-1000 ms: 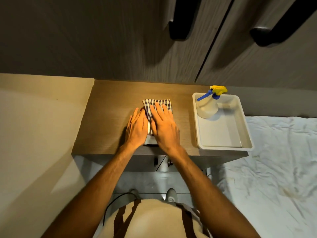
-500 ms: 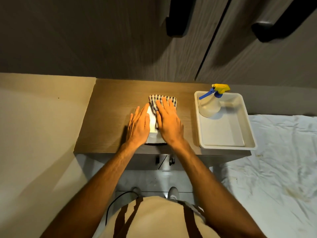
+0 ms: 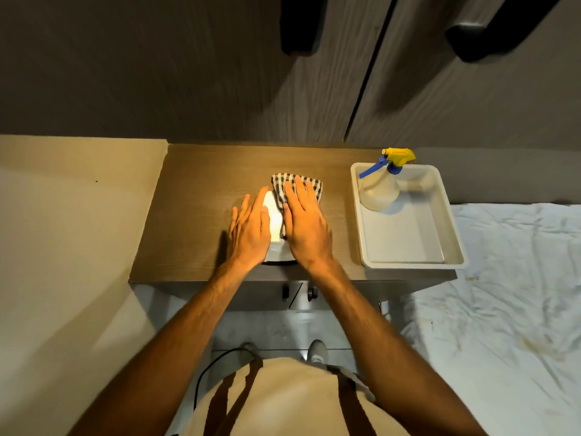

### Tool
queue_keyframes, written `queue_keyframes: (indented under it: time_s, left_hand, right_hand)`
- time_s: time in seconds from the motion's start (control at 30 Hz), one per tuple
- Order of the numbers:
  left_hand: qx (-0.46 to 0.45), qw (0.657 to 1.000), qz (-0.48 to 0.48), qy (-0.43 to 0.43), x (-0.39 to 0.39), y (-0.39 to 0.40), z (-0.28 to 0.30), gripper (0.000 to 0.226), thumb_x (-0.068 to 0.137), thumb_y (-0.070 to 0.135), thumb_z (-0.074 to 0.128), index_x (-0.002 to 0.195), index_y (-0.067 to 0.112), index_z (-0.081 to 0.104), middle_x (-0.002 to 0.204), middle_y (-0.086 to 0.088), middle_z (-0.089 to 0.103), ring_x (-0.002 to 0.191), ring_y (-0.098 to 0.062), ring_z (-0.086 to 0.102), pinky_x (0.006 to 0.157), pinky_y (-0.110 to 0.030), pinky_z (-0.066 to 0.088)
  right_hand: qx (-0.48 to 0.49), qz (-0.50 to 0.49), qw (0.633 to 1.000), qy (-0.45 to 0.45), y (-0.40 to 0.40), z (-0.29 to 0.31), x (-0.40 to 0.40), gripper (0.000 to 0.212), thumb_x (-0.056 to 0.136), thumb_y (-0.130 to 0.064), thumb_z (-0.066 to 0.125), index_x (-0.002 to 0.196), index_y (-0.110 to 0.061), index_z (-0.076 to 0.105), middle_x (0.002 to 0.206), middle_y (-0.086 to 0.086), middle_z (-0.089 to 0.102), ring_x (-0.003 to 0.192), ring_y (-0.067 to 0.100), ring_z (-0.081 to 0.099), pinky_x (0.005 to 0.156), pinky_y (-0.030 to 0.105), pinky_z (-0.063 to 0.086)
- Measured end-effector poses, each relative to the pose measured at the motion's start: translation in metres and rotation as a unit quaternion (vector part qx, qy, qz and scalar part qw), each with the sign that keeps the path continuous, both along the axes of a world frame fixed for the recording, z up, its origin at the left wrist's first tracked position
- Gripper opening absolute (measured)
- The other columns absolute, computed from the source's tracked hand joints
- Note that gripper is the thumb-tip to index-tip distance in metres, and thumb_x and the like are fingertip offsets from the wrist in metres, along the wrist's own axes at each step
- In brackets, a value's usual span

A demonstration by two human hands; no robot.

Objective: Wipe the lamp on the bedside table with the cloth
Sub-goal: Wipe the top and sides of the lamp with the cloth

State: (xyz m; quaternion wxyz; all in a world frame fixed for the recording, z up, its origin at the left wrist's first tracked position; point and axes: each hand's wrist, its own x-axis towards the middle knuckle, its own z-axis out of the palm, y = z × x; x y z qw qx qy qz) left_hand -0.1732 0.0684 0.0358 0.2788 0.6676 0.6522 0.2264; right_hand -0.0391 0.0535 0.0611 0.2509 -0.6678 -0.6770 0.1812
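Observation:
A lit white lamp (image 3: 274, 221) stands on the wooden bedside table (image 3: 195, 196), seen from straight above. A blue and white checked cloth (image 3: 297, 185) lies draped over its right and far side. My right hand (image 3: 306, 226) presses flat on the cloth, fingers spread toward the wall. My left hand (image 3: 250, 234) rests flat against the lamp's left side, fingers together and straight, holding nothing. Most of the lamp is hidden under both hands.
A white plastic tray (image 3: 446, 247) sits on the table's right end with a spray bottle (image 3: 382, 184), yellow and blue nozzle, in its far corner. A bed with a white sheet (image 3: 509, 297) lies to the right. Dark cupboard doors (image 3: 220, 73) rise behind.
My right hand has slid the cloth away from me and to the right over the lamp, uncovering a strip of glowing shade between the hands. The left hand stays on the lamp's side.

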Motion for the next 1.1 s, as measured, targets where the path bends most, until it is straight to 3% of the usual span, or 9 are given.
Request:
queue_keyframes:
  time_s: [0.07, 0.17, 0.3, 0.5, 0.63, 0.77, 0.87, 1.0, 1.1]
  left_hand:
    - [0.002, 1.0, 0.01, -0.004, 0.002, -0.001, 0.001, 0.053, 0.113, 0.023, 0.021, 0.165, 0.022, 0.024, 0.172, -0.008, 0.032, 0.165, -0.027, 0.017, 0.136, -0.051, 0.003]
    - [0.011, 1.0, 0.009, -0.021, 0.001, -0.004, 0.003, 0.052, 0.112, 0.02, 0.021, 0.165, 0.02, 0.026, 0.17, -0.009, 0.037, 0.164, -0.029, 0.02, 0.136, -0.052, 0.006]
    - [-0.001, 1.0, -0.012, 0.001, -0.002, -0.002, 0.002, 0.054, 0.112, 0.02, 0.02, 0.166, 0.017, 0.022, 0.174, -0.006, 0.027, 0.165, -0.026, 0.015, 0.136, -0.05, 0.005]
    - [-0.002, 1.0, 0.0, 0.017, 0.0, -0.001, 0.002, 0.053, 0.113, 0.026, 0.021, 0.165, 0.022, 0.024, 0.173, -0.007, 0.03, 0.165, -0.027, 0.017, 0.136, -0.051, 0.003]
    - [0.004, 1.0, -0.016, 0.019, -0.002, -0.004, 0.005, 0.054, 0.111, 0.02, 0.025, 0.165, 0.018, 0.024, 0.17, -0.012, 0.035, 0.164, -0.031, 0.018, 0.136, -0.054, 0.005]
    - [-0.007, 0.998, -0.032, 0.054, -0.004, -0.002, 0.006, 0.056, 0.111, 0.018, 0.022, 0.166, 0.017, 0.02, 0.174, -0.007, 0.026, 0.165, -0.028, 0.013, 0.136, -0.053, 0.005]
    - [-0.008, 0.998, -0.017, 0.054, 0.0, -0.002, 0.006, 0.054, 0.112, 0.024, 0.019, 0.166, 0.018, 0.02, 0.174, -0.007, 0.026, 0.165, -0.027, 0.014, 0.136, -0.052, 0.004]
    - [-0.009, 0.999, 0.003, 0.043, 0.004, -0.002, 0.006, 0.053, 0.113, 0.023, 0.02, 0.165, 0.021, 0.023, 0.172, -0.01, 0.031, 0.165, -0.029, 0.015, 0.136, -0.054, 0.003]
    - [-0.018, 1.0, -0.004, 0.017, 0.0, -0.001, 0.003, 0.052, 0.113, 0.023, 0.023, 0.165, 0.019, 0.023, 0.173, -0.009, 0.03, 0.165, -0.03, 0.014, 0.135, -0.056, 0.003]
  right_hand:
    - [0.008, -0.034, 0.999, 0.022, -0.023, -0.004, -0.007, 0.058, 0.107, -0.031, 0.03, 0.162, -0.014, 0.024, 0.173, 0.007, 0.018, 0.162, 0.026, 0.009, 0.129, 0.044, 0.025]
    - [0.023, -0.034, 0.998, -0.036, -0.058, -0.009, -0.024, 0.064, 0.103, -0.036, 0.02, 0.162, -0.012, 0.024, 0.172, 0.01, 0.02, 0.161, 0.029, 0.011, 0.128, 0.045, 0.025]
    - [0.042, 0.057, 0.992, -0.107, -0.018, -0.004, -0.02, 0.057, 0.106, -0.027, 0.039, 0.16, -0.012, 0.03, 0.169, 0.011, 0.028, 0.16, 0.029, 0.019, 0.13, 0.048, 0.025]
    - [-0.002, -0.029, 0.999, 0.026, -0.012, -0.002, -0.006, 0.06, 0.106, -0.019, 0.047, 0.162, -0.014, 0.025, 0.172, 0.009, 0.02, 0.162, 0.029, 0.008, 0.129, 0.049, 0.025]
    - [0.03, -0.017, 0.999, -0.033, -0.062, -0.015, -0.022, 0.063, 0.103, -0.017, 0.042, 0.163, -0.017, 0.023, 0.173, 0.008, 0.016, 0.161, 0.026, 0.003, 0.13, 0.049, 0.022]
    - [0.037, 0.068, 0.995, -0.062, -0.021, -0.003, -0.014, 0.057, 0.106, -0.024, 0.041, 0.161, -0.015, 0.029, 0.17, 0.009, 0.025, 0.161, 0.029, 0.013, 0.13, 0.05, 0.024]
    - [-0.012, 0.051, 0.998, -0.02, 0.006, 0.005, 0.002, 0.057, 0.109, -0.027, 0.043, 0.162, -0.018, 0.026, 0.173, 0.006, 0.02, 0.162, 0.028, 0.008, 0.129, 0.052, 0.025]
    - [-0.001, 0.003, 0.997, 0.072, -0.03, -0.002, -0.003, 0.063, 0.105, -0.039, 0.03, 0.163, -0.015, 0.023, 0.173, 0.008, 0.015, 0.163, 0.028, 0.004, 0.13, 0.049, 0.023]
    - [0.03, 0.029, 0.999, 0.017, -0.052, -0.009, -0.009, 0.068, 0.098, -0.036, 0.021, 0.161, -0.013, 0.028, 0.172, 0.012, 0.02, 0.161, 0.03, 0.005, 0.13, 0.048, 0.019]
